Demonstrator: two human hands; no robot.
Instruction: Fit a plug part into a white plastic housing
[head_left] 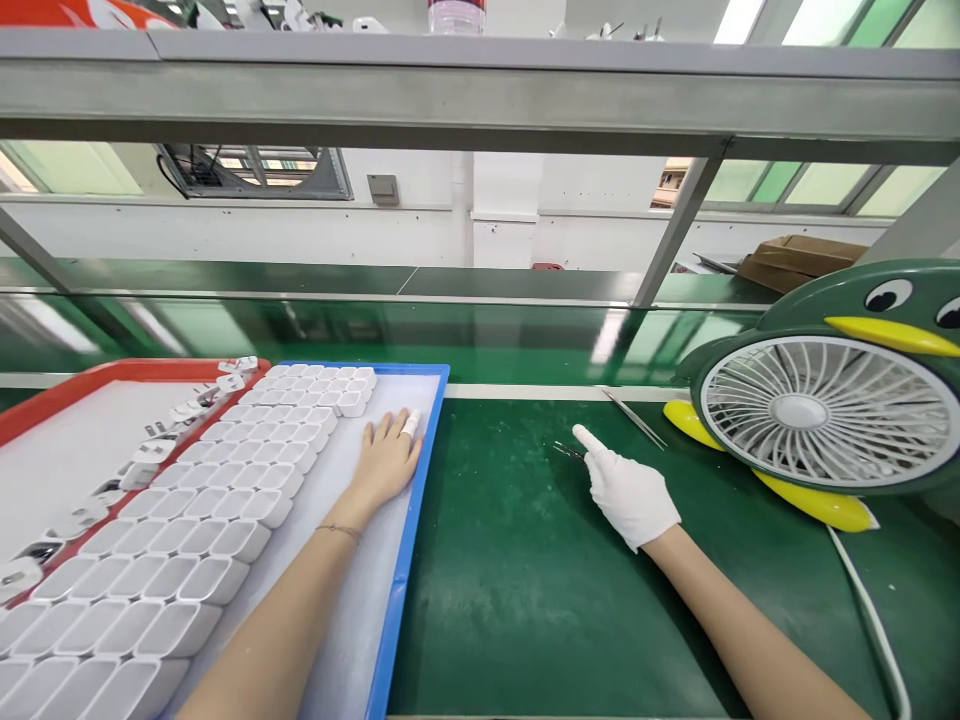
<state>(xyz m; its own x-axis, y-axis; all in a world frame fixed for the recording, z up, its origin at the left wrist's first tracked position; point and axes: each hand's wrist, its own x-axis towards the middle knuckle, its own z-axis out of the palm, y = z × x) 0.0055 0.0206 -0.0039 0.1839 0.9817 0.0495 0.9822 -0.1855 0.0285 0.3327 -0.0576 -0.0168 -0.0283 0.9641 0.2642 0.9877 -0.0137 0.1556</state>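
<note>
My left hand [388, 455] lies flat, fingers spread, on the white liner inside the blue tray [406, 560], just right of rows of several white plastic shells [225, 490]. One finger wears a white cot. My right hand [628, 492], in a white glove, rests on the green mat with the index finger stretched out toward a small dark metal piece [568, 451]. Whether the finger touches that piece is unclear. Thin metal tweezers [634, 417] lie on the mat a little beyond the right hand.
A red tray [45, 395] with several white plug parts sits left of the blue tray. A green penguin-shaped fan [825, 405] stands at the right, its white cable [874, 620] trailing forward. A conveyor belt [465, 335] runs behind, under a metal shelf.
</note>
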